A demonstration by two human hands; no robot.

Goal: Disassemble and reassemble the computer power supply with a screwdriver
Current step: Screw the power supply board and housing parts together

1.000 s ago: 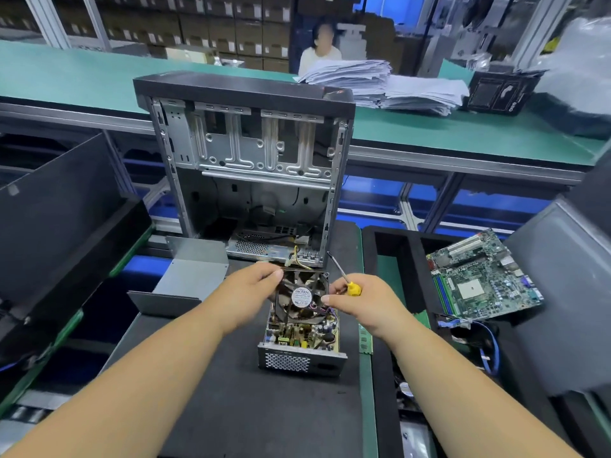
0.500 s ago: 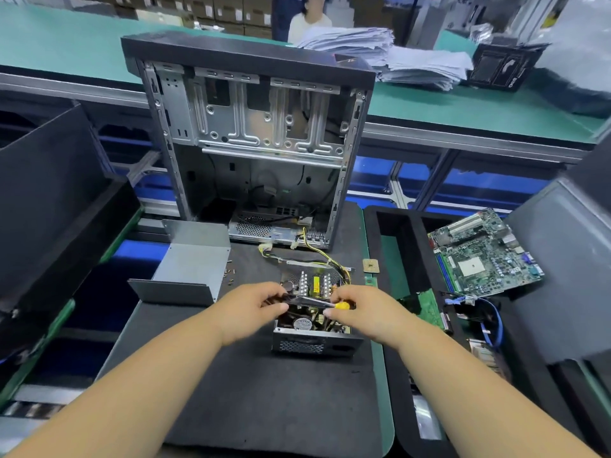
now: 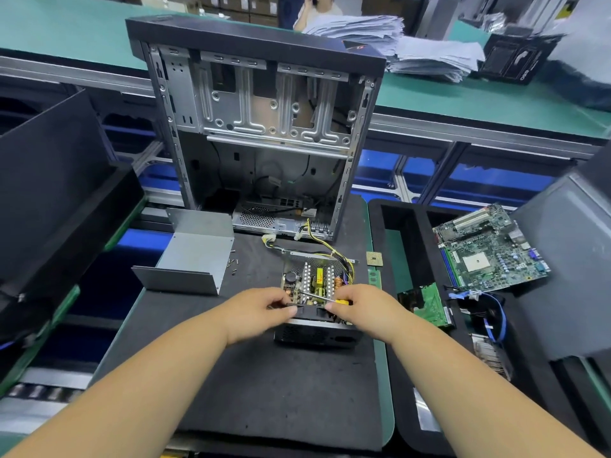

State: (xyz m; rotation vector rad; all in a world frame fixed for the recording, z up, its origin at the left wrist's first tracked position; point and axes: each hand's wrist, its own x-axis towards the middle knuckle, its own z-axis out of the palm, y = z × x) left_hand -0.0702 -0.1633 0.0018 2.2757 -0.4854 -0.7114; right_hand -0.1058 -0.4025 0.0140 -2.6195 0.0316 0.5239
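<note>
Two hands on the open power box

Both hands meet over the power supply (image 3: 315,305) on the black mat (image 3: 264,391). The left hand (image 3: 256,314) pinches its near edge. The right hand (image 3: 360,310) grips the yellow screwdriver (image 3: 325,297). Behind stands the computer case (image 3: 261,127).

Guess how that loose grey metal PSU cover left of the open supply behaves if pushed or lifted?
The metal cover looks like thin folded sheet, so probably stiff and light for its size. It rests on the dark mat, so it would likely slide rather than roll. Its edge hangs off the mat; a leftward shove might tip it off.
</note>
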